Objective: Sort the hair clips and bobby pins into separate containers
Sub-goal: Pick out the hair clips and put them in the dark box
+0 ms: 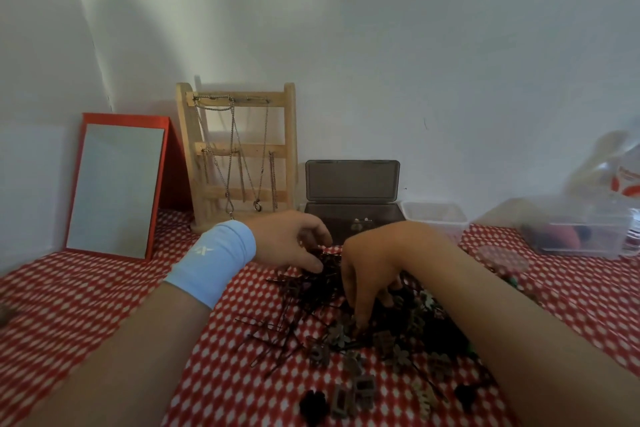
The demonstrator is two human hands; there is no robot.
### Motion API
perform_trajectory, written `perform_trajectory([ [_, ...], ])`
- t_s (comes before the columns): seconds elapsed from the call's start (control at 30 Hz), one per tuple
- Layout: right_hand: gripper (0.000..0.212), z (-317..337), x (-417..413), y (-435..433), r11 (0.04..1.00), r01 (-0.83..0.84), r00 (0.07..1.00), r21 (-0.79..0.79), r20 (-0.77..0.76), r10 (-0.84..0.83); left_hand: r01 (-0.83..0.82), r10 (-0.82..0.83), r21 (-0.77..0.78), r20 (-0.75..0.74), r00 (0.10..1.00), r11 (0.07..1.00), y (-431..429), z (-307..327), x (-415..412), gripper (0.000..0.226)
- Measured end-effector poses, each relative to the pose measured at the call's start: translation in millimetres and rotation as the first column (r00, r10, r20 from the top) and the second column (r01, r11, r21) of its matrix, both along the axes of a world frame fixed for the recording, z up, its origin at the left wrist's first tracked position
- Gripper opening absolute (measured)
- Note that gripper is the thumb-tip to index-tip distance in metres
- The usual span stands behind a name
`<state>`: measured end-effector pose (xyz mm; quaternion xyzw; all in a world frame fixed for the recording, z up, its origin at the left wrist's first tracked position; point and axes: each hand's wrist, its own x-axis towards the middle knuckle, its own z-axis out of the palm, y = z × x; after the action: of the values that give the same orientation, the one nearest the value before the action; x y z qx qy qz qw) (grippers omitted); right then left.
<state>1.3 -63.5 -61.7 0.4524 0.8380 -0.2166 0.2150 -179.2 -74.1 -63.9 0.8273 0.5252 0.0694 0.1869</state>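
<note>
A dark heap of thin bobby pins (287,322) and small brown and black hair clips (349,392) lies on the red-and-white cloth. My left hand (291,243), with a light blue wristband, curls over the far edge of the heap, and its thumb and fingers pinch a tuft of bobby pins. My right hand (374,270) points its fingers down into the middle of the heap among the clips; its fingertips are partly buried. Just behind both hands stand a dark grey box (356,218) with its lid raised and a clear plastic tub (434,220).
A red-framed mirror (116,189) and a wooden rack hung with chains (239,152) lean against the wall at the back left. A second clear container (575,236) with coloured items and a plastic bag sit at the right. The wall is close behind.
</note>
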Motion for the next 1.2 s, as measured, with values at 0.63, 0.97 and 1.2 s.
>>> perform_trajectory([
  [0.63,0.049,-29,52,60,0.565,0.554,0.787,0.611,-0.606,-0.116,-0.384,0.2,0.434,0.411,0.889,0.815,68,-22,33,0.034],
  [0.97,0.019,-25,63,66,0.734,0.415,0.846,0.538,-0.525,-0.094,-0.152,0.125,0.396,0.093,0.988,0.906,61,-47,22,0.025],
  [1.2,0.02,0,73,53,0.721,0.397,0.847,0.568,-0.53,-0.049,-0.073,0.01,0.519,0.123,0.992,0.851,39,-39,28,0.03],
])
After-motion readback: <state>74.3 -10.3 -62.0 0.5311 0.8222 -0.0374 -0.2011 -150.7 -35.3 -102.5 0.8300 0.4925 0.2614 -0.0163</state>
